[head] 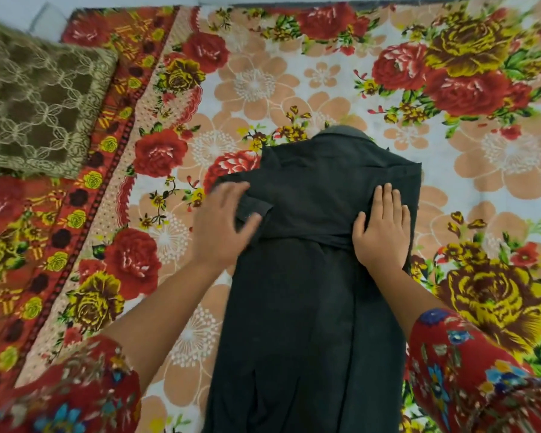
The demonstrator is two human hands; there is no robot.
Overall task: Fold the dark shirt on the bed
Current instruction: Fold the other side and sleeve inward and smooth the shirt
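**Person's sleeves** [469, 370]: red floral print, nearest the camera, one at each lower corner of the view.

**Dark shirt** [300, 307]: lay lengthwise on the middle of the bed, hem end nearest the person and collar [344, 134] pointing to the far edge. Both sides appeared already turned in, giving a long narrow strip. A sleeve crossed the upper body, its cuff [253, 209] at the left side.

**Left hand** [222, 226]: motion-blurred at the shirt's left side by the cuff, fingers spread and straight, gripping nothing. Contact with the cloth could not be told for certain.

**Right hand** [383, 232]: flat on the shirt's right side, fingers straight and close together, palm pressing the folded layer down.

**Step in hand (judged)**: smoothing the turned-in sleeves before the lengthwise fold. Best done with the right palm kept as an anchor while the left sweeps the cuff flat inward, so that no ridge is trapped. The side edges should run parallel before the hem is brought up to the collar.

**Floral bedsheet** [294, 73]: covered the bed beneath and beyond the shirt.

**Brown patterned cushion** [35, 110]: toward the far left corner, well apart from the shirt.
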